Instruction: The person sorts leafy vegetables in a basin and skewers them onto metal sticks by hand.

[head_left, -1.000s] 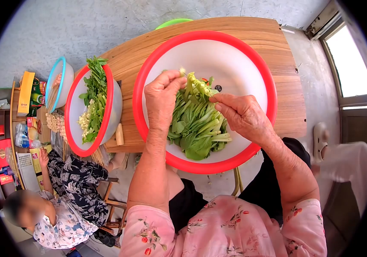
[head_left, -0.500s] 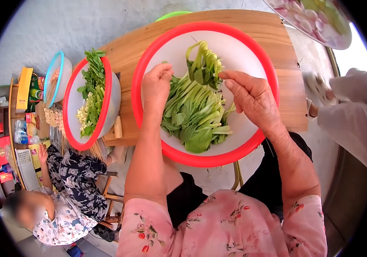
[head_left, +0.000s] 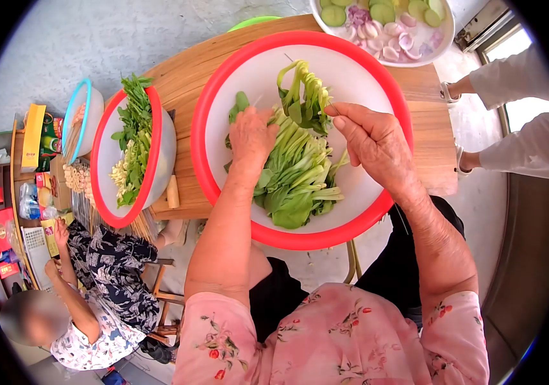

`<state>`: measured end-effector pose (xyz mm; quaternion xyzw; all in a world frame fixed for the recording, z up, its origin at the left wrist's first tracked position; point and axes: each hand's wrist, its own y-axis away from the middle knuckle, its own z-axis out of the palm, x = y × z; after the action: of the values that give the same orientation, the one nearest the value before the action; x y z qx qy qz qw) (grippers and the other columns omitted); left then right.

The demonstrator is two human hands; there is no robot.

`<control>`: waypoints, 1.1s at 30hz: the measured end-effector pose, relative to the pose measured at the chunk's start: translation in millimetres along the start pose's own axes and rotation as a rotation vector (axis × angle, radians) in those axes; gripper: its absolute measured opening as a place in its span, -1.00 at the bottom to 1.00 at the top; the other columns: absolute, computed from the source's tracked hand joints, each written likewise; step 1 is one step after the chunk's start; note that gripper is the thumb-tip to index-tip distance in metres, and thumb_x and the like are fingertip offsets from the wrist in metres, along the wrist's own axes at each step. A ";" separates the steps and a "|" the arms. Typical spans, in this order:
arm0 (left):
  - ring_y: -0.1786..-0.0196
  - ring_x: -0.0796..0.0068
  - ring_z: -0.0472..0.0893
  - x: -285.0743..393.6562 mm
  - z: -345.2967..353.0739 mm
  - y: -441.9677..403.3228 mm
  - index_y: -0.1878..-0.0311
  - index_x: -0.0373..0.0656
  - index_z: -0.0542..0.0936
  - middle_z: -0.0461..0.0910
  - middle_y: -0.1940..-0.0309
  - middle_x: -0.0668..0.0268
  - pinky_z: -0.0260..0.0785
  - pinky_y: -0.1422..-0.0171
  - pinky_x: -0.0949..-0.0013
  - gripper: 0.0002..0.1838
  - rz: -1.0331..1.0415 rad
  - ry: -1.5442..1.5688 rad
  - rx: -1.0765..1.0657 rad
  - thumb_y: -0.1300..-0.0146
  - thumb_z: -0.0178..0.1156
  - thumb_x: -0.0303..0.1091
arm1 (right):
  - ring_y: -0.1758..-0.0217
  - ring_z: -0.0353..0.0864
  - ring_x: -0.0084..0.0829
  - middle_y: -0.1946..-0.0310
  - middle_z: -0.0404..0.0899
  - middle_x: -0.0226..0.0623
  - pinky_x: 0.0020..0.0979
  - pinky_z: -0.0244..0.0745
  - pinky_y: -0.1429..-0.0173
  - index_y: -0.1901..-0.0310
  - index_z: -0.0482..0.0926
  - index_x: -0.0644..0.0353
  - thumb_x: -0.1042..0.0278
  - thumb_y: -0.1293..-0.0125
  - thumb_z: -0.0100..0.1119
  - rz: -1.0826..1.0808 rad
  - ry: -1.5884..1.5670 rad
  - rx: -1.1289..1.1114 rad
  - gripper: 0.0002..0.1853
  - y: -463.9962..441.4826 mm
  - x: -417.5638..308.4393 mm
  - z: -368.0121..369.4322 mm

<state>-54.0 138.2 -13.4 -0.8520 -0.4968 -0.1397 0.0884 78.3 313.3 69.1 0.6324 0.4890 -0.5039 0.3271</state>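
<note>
A large white basin with a red rim (head_left: 205, 160) stands on the wooden table in front of me. Leafy greens (head_left: 297, 186) lie in a heap in its middle. My right hand (head_left: 374, 138), thumb and forefinger pinched, holds the end of a thin skewer at the basin's right side. A folded bunch of greens (head_left: 306, 99) is threaded on that skewer. My left hand (head_left: 253, 138) reaches down onto the left edge of the heap, fingers bent and pointing away from me; whether it grips a leaf is hidden.
Left on the table (head_left: 431, 115) are a smaller red-rimmed basin (head_left: 98, 160) of greens and a blue-rimmed bowl (head_left: 72, 138). A plate (head_left: 406, 63) of sliced vegetables is at the top right. One person (head_left: 101, 333) sits lower left; another's legs (head_left: 518, 77) show at right.
The skewered bunch has turned and risen with my right hand. My left hand has dropped from above the basin to the heap. The plate has come in at the top right with the standing person.
</note>
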 end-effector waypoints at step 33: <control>0.37 0.67 0.43 18.1 -50.9 0.4 0.10 -0.32 0.62 0.50 0.46 0.44 0.33 0.23 0.59 -0.74 -0.336 1.633 0.091 -0.27 0.21 -0.32 | 0.70 0.32 -0.67 0.64 0.45 -0.42 -0.54 0.30 0.57 0.05 0.58 0.32 0.40 -0.37 0.07 -0.058 0.004 -0.185 -0.78 5.1 2.6 12.6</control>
<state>-52.8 138.2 40.6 -0.3930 -0.4024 -0.7044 0.4330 79.1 301.0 62.7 0.5860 0.5522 -0.4645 0.3686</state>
